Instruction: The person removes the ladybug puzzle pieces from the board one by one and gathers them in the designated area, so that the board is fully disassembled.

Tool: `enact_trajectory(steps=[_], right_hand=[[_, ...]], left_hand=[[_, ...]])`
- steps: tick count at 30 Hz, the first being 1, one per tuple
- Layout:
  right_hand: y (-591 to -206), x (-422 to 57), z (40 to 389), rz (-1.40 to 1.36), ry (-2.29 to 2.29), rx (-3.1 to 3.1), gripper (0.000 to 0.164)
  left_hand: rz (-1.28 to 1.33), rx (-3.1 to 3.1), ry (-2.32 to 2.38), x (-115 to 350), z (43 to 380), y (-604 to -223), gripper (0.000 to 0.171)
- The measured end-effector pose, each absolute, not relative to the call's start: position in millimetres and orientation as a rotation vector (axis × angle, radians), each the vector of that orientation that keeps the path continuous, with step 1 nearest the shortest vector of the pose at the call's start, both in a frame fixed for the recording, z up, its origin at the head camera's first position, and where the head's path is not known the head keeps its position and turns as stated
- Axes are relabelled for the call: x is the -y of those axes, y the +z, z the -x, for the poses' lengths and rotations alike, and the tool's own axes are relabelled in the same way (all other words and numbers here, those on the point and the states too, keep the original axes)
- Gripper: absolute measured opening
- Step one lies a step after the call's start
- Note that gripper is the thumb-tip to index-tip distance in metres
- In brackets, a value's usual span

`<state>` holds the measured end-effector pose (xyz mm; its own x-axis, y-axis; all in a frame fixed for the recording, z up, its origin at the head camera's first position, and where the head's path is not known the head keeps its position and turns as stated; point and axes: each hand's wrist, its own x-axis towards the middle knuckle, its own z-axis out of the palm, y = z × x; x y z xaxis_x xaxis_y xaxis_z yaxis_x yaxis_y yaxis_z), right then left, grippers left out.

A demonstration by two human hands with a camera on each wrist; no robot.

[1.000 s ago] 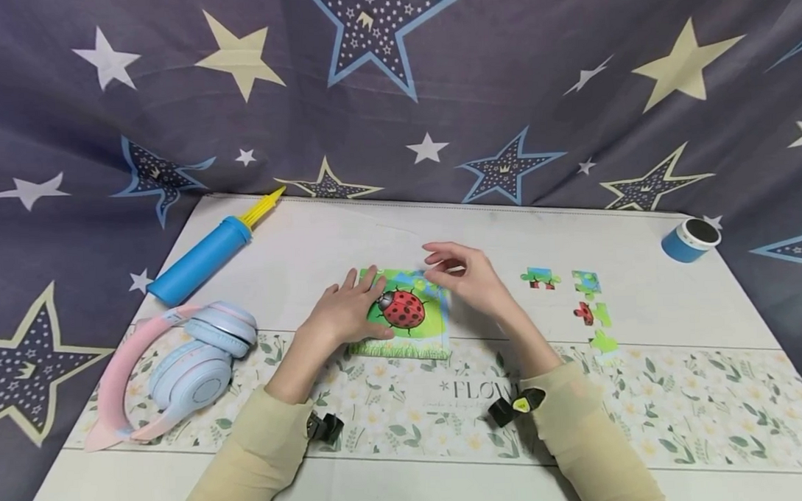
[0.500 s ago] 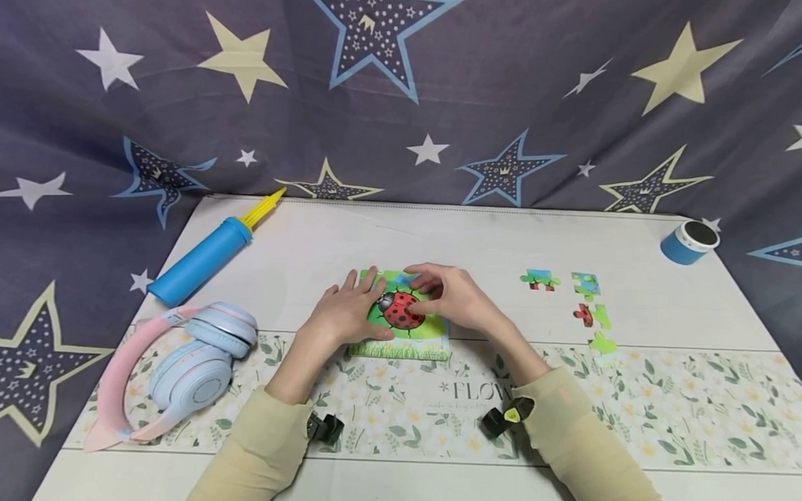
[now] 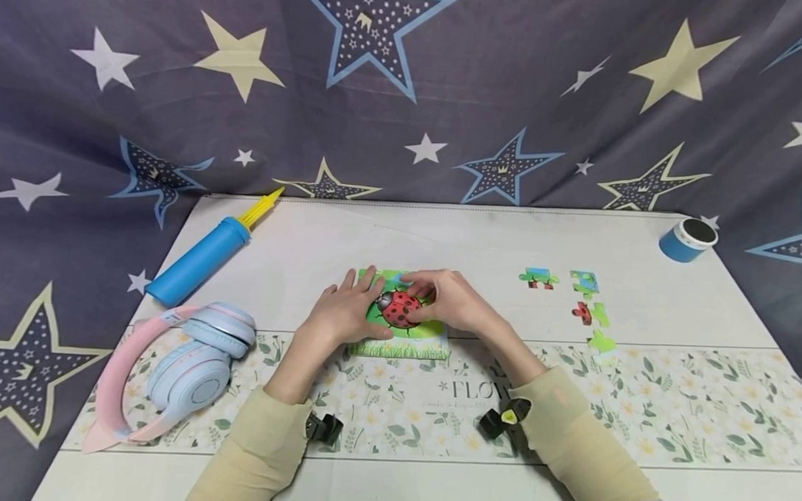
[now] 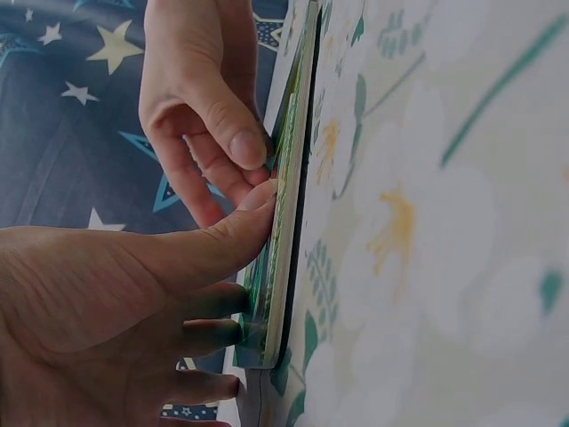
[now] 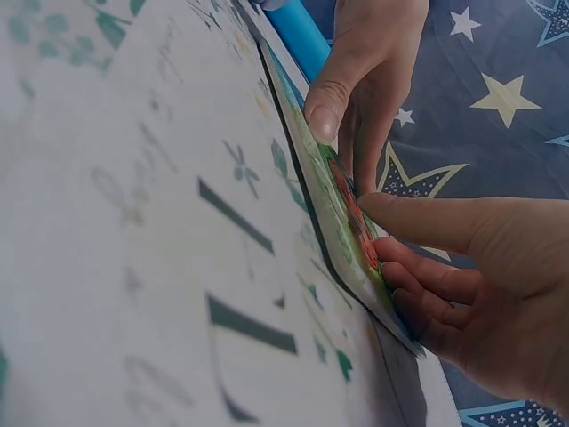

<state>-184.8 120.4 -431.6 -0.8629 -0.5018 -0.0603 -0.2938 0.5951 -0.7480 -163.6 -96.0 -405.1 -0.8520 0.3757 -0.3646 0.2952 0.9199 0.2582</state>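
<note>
A ladybug jigsaw puzzle [image 3: 401, 346] lies on the table in front of me, with a red ladybug on green and a grass strip along its near edge. My left hand [image 3: 340, 311] rests on its left side, fingers spread and straight. My right hand [image 3: 459, 304] reaches over the right side, fingers bent, thumb and fingertips against the picture. In the right wrist view, the right thumb [image 5: 418, 218] touches the red part. Whether a piece sits between these fingertips is hidden. Both thumbs meet close together in the left wrist view, above the puzzle's edge [image 4: 280, 258].
Several loose puzzle pieces [image 3: 602, 341] lie to the right, one piece [image 3: 539, 276] nearer the puzzle. Pink-and-blue headphones [image 3: 196, 375] and a blue hand pump [image 3: 199, 261] are on the left. A blue jar [image 3: 684, 242] stands far right. A starry curtain [image 3: 501, 77] hangs behind.
My right hand has moved from the puzzle's upper right corner left and down onto the ladybug, its thumb lowering to the picture. The left hand stays in place.
</note>
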Motion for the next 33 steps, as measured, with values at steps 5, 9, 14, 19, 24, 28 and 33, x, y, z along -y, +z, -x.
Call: enact_trajectory(steps=[5,9,14,19,24,28,33], right_hand=[[-430.9,-118.8,184.1,0.658,-1.087,-2.571,0.06],[-431.2,-116.9,183.4,0.666,-1.052,-2.59,0.059],[-432.0,-115.4,182.3,0.677,-1.03,-2.61,0.057],[-431.9,-114.5,181.8,0.673,-1.017,-2.625,0.057],[-431.5,-113.6,180.9,0.676,-1.019,-2.621,0.057],[-431.9,-113.4,180.6,0.68,-1.022,-2.617,0.055],[-432.6,-113.1,180.7,0.681,-1.008,-2.625,0.056]], left_hand=[[-0.482,-2.659,0.266,96.4,163.9,-405.1,0.098],[-0.48,-2.654,0.261,96.3,163.8,-405.0,0.098],[-0.486,-2.653,0.247,96.1,163.9,-404.7,0.098],[-0.489,-2.65,0.245,96.2,164.5,-404.2,0.098],[-0.494,-2.65,0.241,96.4,164.6,-405.1,0.098],[-0.499,-2.65,0.238,96.6,164.7,-406.1,0.098],[-0.505,-2.648,0.238,96.5,164.4,-404.8,0.098]])
